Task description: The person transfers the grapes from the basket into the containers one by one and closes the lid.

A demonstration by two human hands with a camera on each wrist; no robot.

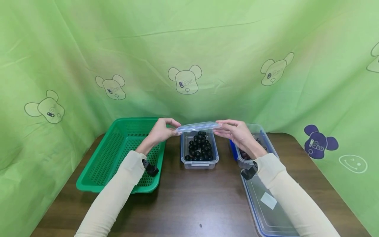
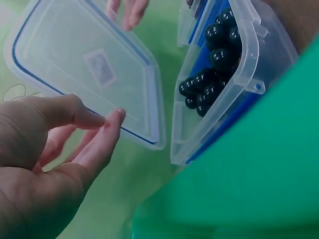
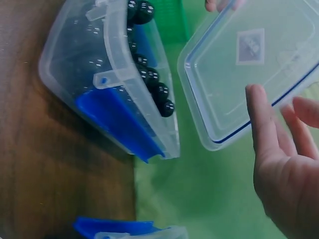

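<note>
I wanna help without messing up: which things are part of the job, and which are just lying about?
Part of the job, it looks like:
- small lid, held in the fingers
- middle box under it
- dark balls inside

Probably just lying about:
- green basket
- right-hand box
- big lid

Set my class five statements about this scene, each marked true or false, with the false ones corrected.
1. The left hand and right hand both hold a clear lid. True.
2. Glossy black balls lie inside the middle container. True.
3. The held lid is snapped shut on the middle container. False: it is raised, with a gap between them.
4. The green basket stands right of the middle container in the head view. False: it stands to the left.
5. A larger lid lies on the table. True.
</note>
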